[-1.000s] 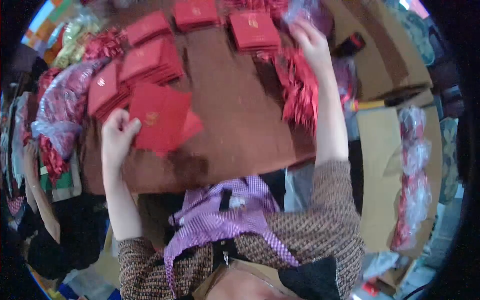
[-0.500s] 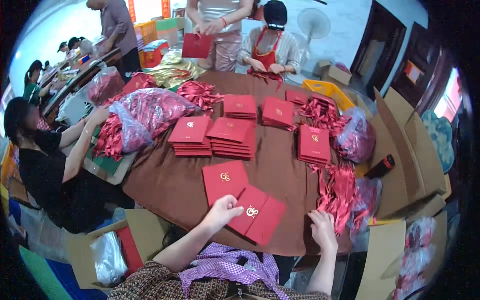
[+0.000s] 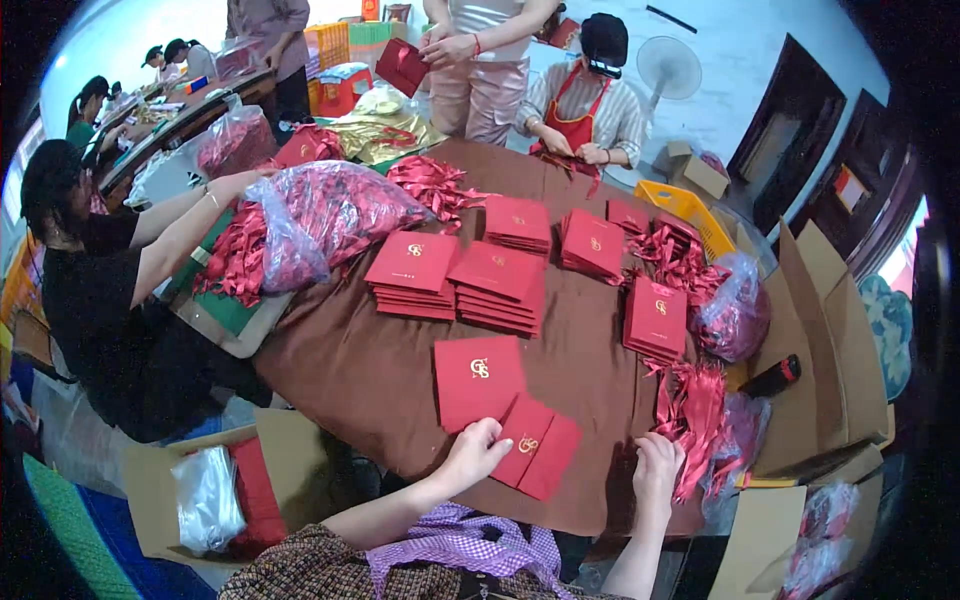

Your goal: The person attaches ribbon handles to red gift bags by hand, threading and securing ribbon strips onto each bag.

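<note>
My left hand (image 3: 480, 452) pinches the left edge of a red paper envelope (image 3: 540, 447) with a gold emblem, tilted at the near edge of the table. Beneath its corner lies another red envelope (image 3: 478, 372). To the right, my right hand (image 3: 656, 472) has its fingers drawn together at the left edge of a heap of shiny red ribbons (image 3: 690, 410). Whether a ribbon is between those fingers cannot be made out.
Stacks of red envelopes (image 3: 412, 262) stand across the brown tablecloth (image 3: 390, 360). A plastic bag of ribbons (image 3: 340, 215) lies left, by a seated co-worker (image 3: 90, 270). Cardboard boxes (image 3: 830, 350) line the right. Two more people work at the far side.
The whole view has shifted, so the table things sit further right and lower. My left hand keeps the envelope; my right hand's fingers have drawn closer together at the ribbons.
</note>
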Demonstrator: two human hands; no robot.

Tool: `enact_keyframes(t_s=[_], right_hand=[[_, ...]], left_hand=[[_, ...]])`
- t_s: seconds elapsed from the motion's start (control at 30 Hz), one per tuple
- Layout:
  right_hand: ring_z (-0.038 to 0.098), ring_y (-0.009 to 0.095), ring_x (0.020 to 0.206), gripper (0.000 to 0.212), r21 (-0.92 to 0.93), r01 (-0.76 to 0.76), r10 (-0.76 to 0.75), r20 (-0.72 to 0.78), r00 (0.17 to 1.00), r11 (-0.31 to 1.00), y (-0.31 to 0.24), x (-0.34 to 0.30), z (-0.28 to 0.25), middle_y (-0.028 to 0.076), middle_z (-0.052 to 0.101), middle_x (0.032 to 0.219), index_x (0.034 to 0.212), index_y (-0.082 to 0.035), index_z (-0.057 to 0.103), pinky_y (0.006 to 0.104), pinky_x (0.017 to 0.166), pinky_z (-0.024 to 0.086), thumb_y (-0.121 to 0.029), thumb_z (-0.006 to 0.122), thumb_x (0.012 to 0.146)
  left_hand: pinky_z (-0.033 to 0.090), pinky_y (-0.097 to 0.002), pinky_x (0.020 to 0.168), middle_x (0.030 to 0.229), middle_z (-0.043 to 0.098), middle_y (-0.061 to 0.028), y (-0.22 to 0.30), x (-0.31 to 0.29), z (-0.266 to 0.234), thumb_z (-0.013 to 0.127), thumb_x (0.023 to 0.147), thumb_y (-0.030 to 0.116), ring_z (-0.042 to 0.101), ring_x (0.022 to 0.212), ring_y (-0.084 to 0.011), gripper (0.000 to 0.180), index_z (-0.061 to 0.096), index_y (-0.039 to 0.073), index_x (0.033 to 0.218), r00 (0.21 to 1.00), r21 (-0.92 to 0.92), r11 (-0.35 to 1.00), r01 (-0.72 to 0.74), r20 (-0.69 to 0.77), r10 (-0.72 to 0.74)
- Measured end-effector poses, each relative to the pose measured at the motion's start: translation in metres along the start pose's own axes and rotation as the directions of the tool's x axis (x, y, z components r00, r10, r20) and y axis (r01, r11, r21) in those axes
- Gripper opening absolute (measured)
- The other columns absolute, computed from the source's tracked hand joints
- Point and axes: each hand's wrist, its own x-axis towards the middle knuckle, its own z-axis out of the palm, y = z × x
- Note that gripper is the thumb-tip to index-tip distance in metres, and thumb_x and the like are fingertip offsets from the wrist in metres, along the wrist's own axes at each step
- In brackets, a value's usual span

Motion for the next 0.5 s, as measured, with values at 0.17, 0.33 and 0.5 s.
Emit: enact_keyframes(t_s=[0.17, 0.33, 0.5], right_hand=[[0.057, 0.025, 0.099, 0.02, 0.148, 0.01, 0.001, -0.08, 0.997, 0.989, -0.025, 0.028, -0.003, 0.009, 0.062, 0.095, 0.092, -0.006, 0.063, 0.0443, 0.097, 0.034, 0.002, 0.06, 0.074], [0.053, 0.028, 0.088, 0.028, 0.295, 0.042, 0.014, -0.186, 0.983, 0.954, -0.038, 0.041, 0.009, 0.008, 0.058, 0.085, 0.097, -0.006, 0.063, 0.0406, 0.088, 0.037, 0.007, 0.057, 0.073], [0.051, 0.026, 0.086, 0.034, 0.348, 0.097, -0.037, -0.176, 0.984, 0.933, -0.064, 0.049, 0.013, 0.01, 0.054, 0.084, 0.107, -0.004, 0.062, 0.0373, 0.083, 0.04, 0.008, 0.053, 0.076]], left_hand=[[0.049, -0.0398, 0.073, 0.088, 0.06, -0.0169, -0.007, -0.006, 0.004, 0.068, 0.08, 0.016, 0.059, 0.083, -0.0306, 0.031, 0.055, 0.0, 0.104, 0.997, 0.044, 0.997, -0.066, -0.031, 0.068], [0.051, -0.036, 0.076, 0.096, 0.062, -0.019, -0.01, -0.006, 0.004, 0.069, 0.081, 0.019, 0.063, 0.087, -0.0269, 0.039, 0.055, -0.002, 0.111, 0.999, 0.132, 0.99, -0.051, 0.003, 0.051], [0.052, -0.0368, 0.076, 0.097, 0.062, -0.0195, -0.008, -0.006, 0.003, 0.069, 0.08, 0.02, 0.063, 0.088, -0.0277, 0.041, 0.055, -0.002, 0.111, 0.998, 0.13, 0.989, -0.065, 0.013, 0.063]])
